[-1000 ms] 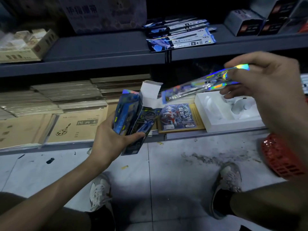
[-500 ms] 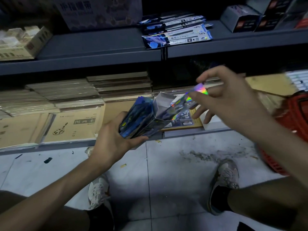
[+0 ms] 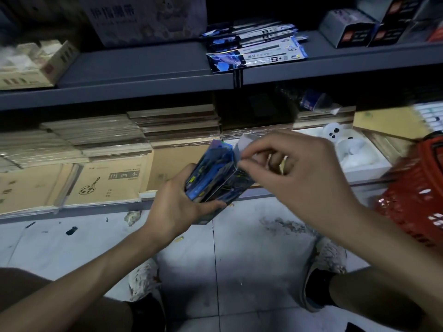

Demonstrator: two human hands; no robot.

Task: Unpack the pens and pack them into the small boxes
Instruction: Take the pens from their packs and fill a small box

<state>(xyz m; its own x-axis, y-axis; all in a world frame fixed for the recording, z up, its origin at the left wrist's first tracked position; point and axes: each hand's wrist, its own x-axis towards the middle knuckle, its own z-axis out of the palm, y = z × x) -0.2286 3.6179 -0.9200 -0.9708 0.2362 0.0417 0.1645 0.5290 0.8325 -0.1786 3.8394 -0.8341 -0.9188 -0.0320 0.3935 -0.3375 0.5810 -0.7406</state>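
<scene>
Small box sits wrapped in left hand fingers; right hand fingers, curled, cover its open mouth, grasp unclear; red basket nearby.

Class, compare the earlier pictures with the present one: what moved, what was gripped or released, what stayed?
The right hand came down and leftward to the mouth of the open small box, sliding the holographic pen packet inside; the packet is now hidden, so the hand's grip cannot be judged. The left hand still holds the small boxes, and the white flap stays open.
</scene>
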